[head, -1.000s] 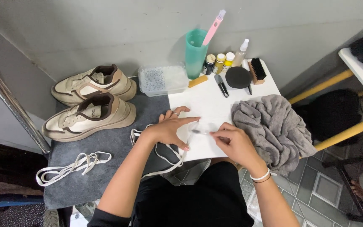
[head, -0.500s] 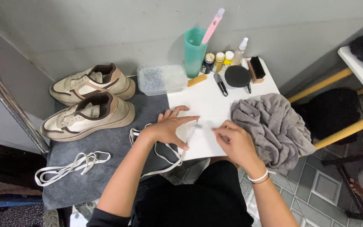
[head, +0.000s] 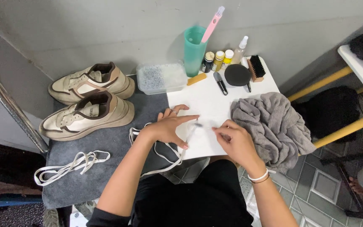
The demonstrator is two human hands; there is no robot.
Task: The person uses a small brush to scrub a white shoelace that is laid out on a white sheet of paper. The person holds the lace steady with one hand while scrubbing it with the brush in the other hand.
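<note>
We note our left hand (head: pixel 169 126) and right hand (head: pixel 234 141) over the near edge of the white table (head: pixel 202 98). Both pinch a flat white shoelace (head: pixel 177 151) that runs between them and trails off the edge below the left hand; the stretch between the fingertips is blurred.

Just right of the right hand lies a crumpled grey towel (head: pixel 272 126), soft and folded, overhanging the table's right edge. Bare white surface lies open beyond both hands.

Left of the left hand: dark grey felt-like mat (head: pixel 106 143) with a second lace (head: pixel 70 166) loosely coiled, well apart.

Farther left, two cream-and-brown sneakers (head: pixel 89 101), unlaced.

Far row by the wall: clear plastic tub (head: pixel 160 77), teal cup (head: pixel 194 50) holding a pink brush (head: pixel 213 23), small bottles (head: pixel 219 61), round black lid (head: pixel 237 75), bristle brush (head: pixel 256 67).
</note>
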